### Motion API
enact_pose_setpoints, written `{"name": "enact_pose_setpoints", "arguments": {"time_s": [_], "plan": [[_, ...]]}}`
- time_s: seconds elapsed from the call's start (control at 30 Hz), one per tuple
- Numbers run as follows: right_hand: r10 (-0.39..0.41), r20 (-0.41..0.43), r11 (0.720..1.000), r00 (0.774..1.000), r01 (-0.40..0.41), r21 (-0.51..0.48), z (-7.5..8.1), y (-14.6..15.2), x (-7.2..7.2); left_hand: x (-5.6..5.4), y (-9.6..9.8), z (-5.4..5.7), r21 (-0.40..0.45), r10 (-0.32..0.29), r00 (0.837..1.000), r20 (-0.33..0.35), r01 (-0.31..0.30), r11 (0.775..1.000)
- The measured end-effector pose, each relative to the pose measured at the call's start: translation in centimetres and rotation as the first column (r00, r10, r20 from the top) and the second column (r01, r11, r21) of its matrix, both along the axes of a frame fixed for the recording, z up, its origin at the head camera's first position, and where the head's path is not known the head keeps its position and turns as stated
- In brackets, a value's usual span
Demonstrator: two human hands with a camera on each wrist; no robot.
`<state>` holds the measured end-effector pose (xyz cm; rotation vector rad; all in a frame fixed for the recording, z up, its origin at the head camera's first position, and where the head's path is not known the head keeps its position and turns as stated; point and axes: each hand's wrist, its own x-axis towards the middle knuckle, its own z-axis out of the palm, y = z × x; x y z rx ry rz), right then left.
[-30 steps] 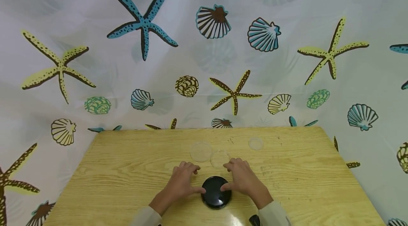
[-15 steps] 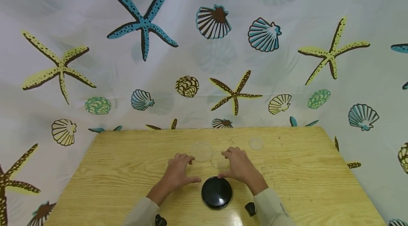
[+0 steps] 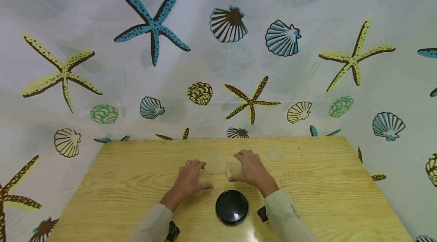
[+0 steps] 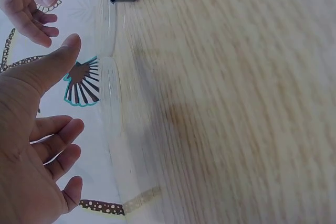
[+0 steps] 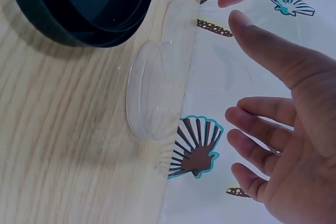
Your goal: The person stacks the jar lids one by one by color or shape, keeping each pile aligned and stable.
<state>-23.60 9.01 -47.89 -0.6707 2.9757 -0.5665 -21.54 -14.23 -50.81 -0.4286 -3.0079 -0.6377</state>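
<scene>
Both thumbs have drawn off the black dish [image 3: 232, 207], leaving it untouched on the counter [image 3: 136, 181]; beyond it, the left hand [image 3: 188, 179] to its left and right hand [image 3: 252, 169] to its right hold nothing, fingers loosely spread, with the nearest clear dish [image 3: 232, 167] also beyond it, not gripped

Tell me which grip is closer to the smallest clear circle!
Right. The right grip is just left of the smallest clear circle, not touching it; the left grip is farther left, past the two bigger clear circles.
</scene>
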Motion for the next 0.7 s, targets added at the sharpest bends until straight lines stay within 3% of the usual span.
{"name": "enact_pose_setpoints", "arguments": {"time_s": [0.43,0.7], "plan": [[-0.012,0.052,1.0,0.999,0.011,0.01,-1.3,-1.5,-2.5,-2.0,-0.8,-1.1,-0.015,0.051,0.998,0.022,-0.05,0.999],[-0.005,0.062,0.997,0.998,0.0,0.08,-2.5,-2.1,-4.0,-2.9,-1.1,-1.9,-0.006,0.052,0.998,0.023,-0.052,0.999]]}}
